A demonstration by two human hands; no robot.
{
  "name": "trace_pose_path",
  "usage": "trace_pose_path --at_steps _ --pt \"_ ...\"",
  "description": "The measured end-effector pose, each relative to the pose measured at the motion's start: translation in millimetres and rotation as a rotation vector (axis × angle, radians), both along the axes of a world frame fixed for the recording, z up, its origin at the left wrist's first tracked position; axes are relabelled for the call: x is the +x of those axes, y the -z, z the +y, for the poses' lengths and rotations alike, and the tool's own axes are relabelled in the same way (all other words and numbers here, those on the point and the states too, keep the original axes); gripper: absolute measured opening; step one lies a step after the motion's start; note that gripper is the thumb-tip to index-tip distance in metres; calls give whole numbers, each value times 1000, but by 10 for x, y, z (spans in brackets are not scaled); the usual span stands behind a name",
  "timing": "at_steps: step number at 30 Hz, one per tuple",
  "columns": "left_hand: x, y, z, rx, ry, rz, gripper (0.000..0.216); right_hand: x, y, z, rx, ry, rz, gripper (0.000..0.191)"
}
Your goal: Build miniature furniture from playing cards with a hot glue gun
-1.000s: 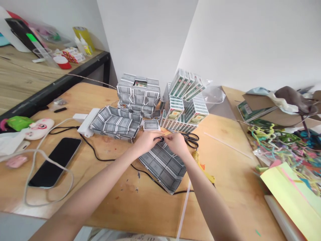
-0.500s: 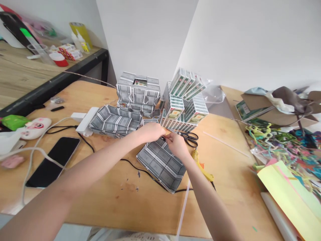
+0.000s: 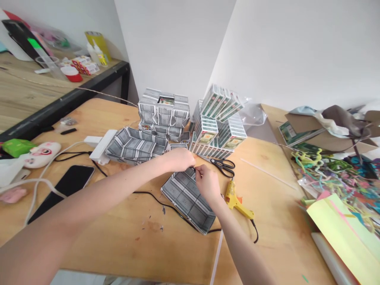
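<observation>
- My left hand [image 3: 180,159]: bent over the far end of the card tray; fingertips hidden, so can't tell if it grips anything.
- Card tray [image 3: 187,196]: on the table [image 3: 154,255], set at an angle, open side up, below and between my hands. Patterned grey-and-white cards. Likely light, slides easily; panels stiffish, but walls and seams probably crease or split if squeezed. Best hold: thumb inside, fingers outside a wall near a corner, or a palm under the floor.
- My right hand [image 3: 208,183]: fingers curled, thumb drawn in at the tray's far edge by something small and dark; can't tell which it's grasping.
- Scissors [image 3: 219,162]: beyond right hand, apart from the tray.
- Yellow glue gun [image 3: 237,202]: right of my wrist.
</observation>
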State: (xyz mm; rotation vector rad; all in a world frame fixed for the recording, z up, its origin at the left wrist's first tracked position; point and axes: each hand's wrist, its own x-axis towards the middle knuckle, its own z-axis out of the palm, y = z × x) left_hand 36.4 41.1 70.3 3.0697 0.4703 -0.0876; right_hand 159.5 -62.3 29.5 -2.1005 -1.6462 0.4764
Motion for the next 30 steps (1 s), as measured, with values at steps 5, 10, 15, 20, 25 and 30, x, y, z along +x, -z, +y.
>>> trace_pose_path --at_steps 5,10,15,20,25,30 --pt "40 -58 -68 61 53 -14 18 -14 28 -52 18 -26 -88 22" --pt "98 -51 -123 119 99 39 20 129 73 -167 -19 -70 -81 25" --pt "150 -96 -133 128 97 78 20 157 86 -231 -102 -51 -286 25" --pt "-37 -263 -164 124 2 89 17 168 -63 -160 -29 -238 -390 22" --pt "-434 -389 -435 147 -142 -79 19 162 -312 -144 196 -432 -483 21" --pt "-681 -416 -679 246 -186 -254 25 128 -571 -158 390 -598 -545 24"
